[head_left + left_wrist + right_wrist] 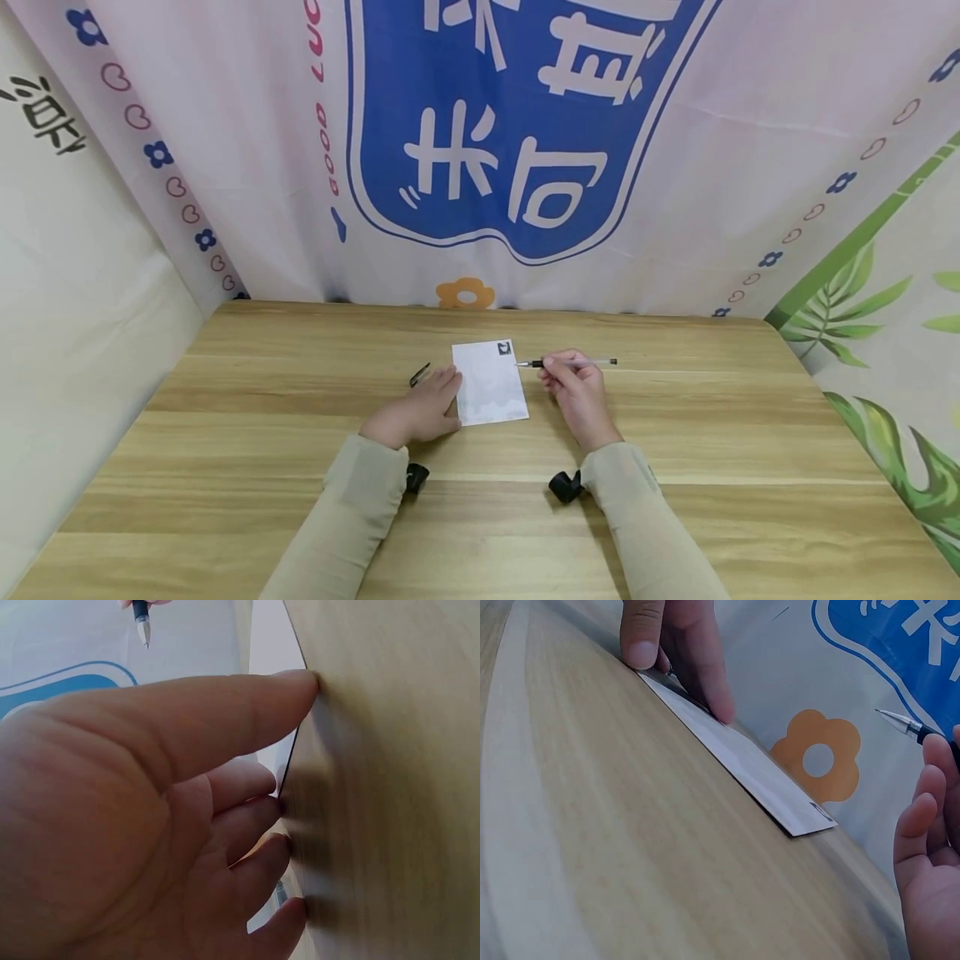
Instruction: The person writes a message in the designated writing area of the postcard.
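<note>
A white card (491, 387) with a small dark printed square at its top right corner lies on the wooden table. My left hand (422, 408) rests on the card's left edge, thumb and fingers spread; in the left wrist view the thumb (225, 720) touches the near part of that edge. To the right of the card, my right hand (579, 398) pinches a clear pen (592, 362) with a black grip. In the right wrist view the pen's tip (889, 715) is off the card (735, 761), in the air.
A black pen cap (419, 375) lies on the table (262, 433) just left of my left hand. Behind the table's far edge hangs a printed curtain (262, 167). Black wrist mounts show at both sleeves.
</note>
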Demonstrator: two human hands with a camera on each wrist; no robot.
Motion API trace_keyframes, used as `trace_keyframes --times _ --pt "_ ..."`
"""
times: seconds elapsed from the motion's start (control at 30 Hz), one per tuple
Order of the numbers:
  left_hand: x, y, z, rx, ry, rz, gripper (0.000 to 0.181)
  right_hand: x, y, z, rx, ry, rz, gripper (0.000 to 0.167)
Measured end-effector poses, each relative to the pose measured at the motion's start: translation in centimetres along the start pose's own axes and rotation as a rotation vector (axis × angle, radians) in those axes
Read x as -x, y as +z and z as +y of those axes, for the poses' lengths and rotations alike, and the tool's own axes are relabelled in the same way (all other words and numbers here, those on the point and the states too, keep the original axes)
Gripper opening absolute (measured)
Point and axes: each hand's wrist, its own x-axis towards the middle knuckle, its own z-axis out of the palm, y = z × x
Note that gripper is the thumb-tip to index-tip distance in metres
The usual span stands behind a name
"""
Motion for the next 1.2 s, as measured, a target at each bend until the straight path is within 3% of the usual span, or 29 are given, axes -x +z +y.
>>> trace_keyframes --times 0.2,0.5,0.63,0.77,0.93,1.2 --pt "0.3 -0.3 0.7 -0.009 0.004 -0.006 0.072 0.0 -0.1 -0.2 0.012 0.002 0.008 0.005" --pt "0.2 -0.2 1.2 -0.038 0.004 -0.025 0.072 0.2 0.2 -0.2 0.039 -0.011 0.019 0.005" --pt "0.2 0.2 1.3 -0.075 -0.002 -0.021 0.071 0.0 0.7 0.0 0.1 -0.011 0.037 0.011" --pt "0.2 0.7 0.9 -0.091 -0.003 -0.015 0.071 -0.4 1.3 0.4 0.176 -0.005 0.033 0.015" --pt "-0.1 1.5 -0.7 -0.09 -0.006 -0.029 0.074 -0.8 2.3 0.9 0.235 -0.013 0.002 0.009" --pt "-0.4 1.9 -2.2 -0.069 0.035 -0.042 0.078 -1.8 4.2 1.7 0.231 -0.016 -0.011 0.007"
